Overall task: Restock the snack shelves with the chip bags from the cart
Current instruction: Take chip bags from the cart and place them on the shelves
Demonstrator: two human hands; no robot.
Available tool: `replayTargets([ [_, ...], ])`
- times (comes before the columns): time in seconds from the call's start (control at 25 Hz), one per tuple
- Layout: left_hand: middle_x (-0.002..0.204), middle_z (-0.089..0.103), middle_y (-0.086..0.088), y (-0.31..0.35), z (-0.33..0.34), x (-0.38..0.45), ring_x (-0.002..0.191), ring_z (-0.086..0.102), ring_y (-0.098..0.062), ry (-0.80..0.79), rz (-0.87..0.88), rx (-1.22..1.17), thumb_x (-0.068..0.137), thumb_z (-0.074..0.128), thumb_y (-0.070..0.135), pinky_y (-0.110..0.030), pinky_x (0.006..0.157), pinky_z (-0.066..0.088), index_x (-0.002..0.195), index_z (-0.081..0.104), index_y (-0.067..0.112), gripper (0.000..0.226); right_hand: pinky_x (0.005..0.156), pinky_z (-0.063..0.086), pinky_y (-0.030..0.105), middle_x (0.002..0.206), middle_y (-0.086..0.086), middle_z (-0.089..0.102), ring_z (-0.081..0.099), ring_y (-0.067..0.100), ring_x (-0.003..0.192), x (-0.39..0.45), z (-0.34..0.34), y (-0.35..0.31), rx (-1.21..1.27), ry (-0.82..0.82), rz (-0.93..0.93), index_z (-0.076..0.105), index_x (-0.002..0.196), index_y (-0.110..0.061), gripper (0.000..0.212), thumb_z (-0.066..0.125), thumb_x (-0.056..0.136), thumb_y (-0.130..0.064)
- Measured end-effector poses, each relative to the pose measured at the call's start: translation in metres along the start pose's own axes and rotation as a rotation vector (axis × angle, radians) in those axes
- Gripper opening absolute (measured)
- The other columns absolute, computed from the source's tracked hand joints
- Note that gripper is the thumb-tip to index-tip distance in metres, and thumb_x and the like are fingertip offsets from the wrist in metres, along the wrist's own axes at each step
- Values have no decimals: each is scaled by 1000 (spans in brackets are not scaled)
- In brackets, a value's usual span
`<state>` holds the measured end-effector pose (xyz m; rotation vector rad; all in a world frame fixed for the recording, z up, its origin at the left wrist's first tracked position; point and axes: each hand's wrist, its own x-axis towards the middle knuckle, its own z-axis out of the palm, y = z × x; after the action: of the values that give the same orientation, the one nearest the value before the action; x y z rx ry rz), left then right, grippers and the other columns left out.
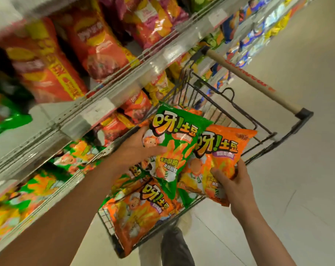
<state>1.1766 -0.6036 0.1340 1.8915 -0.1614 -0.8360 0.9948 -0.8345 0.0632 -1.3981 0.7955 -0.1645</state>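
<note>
- Head view is showing, at the far left, the tiered metal snack shelves (97, 112) running along the aisle, their lower tiers already carrying green and orange bags of the same kind.
- Moving right, the left hand (137, 148) is gripping the glossy green chip bag (174, 143) by its left edge, thumb on the printed face and fingers curled behind; this hand is sitting nearer the shelves than the other.
- That bag's long axis is running upward and slightly left, its top leaning toward the shelf edge, so shelving it looks like a short swing to the left.
- Below both, the black wire shopping cart (266, 143) is still carrying a glossy orange chip bag (143, 212) near its closest corner.
- Farthest right, the right hand (237, 187) is pinching a second orange chip bag (222, 156) by its lower end, above the cart's right rim; it is touching the green bag's right side.
</note>
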Motion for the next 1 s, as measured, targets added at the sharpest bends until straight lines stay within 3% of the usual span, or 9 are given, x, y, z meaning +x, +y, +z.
replayTargets([
  [0.16,120,68,31,-42,-21,-83,110,64,10,135,83,-86,77,87,25,-14,90,52,131,53,51,69,70,64,44,108,-4,76,76,22,92,-32,18,0,-44,-119,-100,58,124,-33,49,79,84,-13],
  [0.36,127,71,8,-119,-44,-204,116,67,-13,374,99,-246,79,86,19,-45,105,51,142,51,28,73,76,62,49,107,-2,77,75,26,96,-114,60,14,-154,-338,-224,60,117,-39,41,78,86,-18],
  [0.44,128,69,10,-150,-49,-269,114,67,-13,490,109,-303,79,87,22,-38,97,55,144,47,29,76,86,59,55,112,-2,76,74,25,100,-159,77,24,-189,-414,-265,58,123,-36,44,78,87,-21],
  [0.52,121,73,12,-178,-49,-335,103,70,-11,593,157,-385,80,85,16,-26,76,59,140,49,31,71,88,59,54,115,-2,75,74,23,102,-203,94,30,-186,-488,-304,57,127,-37,47,77,87,-20],
  [0.68,117,76,-4,-235,-48,-457,106,73,-24,756,121,-477,81,82,5,-48,94,58,133,56,19,59,87,59,48,114,-6,76,74,18,101,-286,128,50,-263,-699,-320,59,125,-43,50,76,87,-16],
  [0.76,115,77,-3,-261,-49,-507,104,74,-23,854,119,-513,82,80,2,-48,94,58,132,57,19,57,87,59,44,114,-10,75,74,12,100,-321,149,57,-319,-780,-321,58,125,-47,51,77,87,-19],
  [0.84,107,78,1,-286,-44,-548,95,76,-20,935,104,-548,83,80,4,-42,82,62,131,57,19,55,86,59,41,115,-10,74,72,9,100,-347,171,65,-395,-867,-334,58,125,-47,50,78,86,-22],
  [0.92,90,79,8,-305,-39,-581,73,75,-8,1033,93,-583,83,80,4,-25,57,59,128,58,17,52,87,59,43,114,-10,74,72,10,100,-370,193,71,-450,-930,-341,58,123,-46,48,78,86,-24],
  [1.0,96,79,2,-322,-34,-611,74,74,-11,1105,67,-607,83,80,3,-20,52,55,127,58,15,51,90,58,50,116,-7,73,71,17,104,-389,213,79,-482,-990,-322,57,127,-40,49,79,86,-23],
])
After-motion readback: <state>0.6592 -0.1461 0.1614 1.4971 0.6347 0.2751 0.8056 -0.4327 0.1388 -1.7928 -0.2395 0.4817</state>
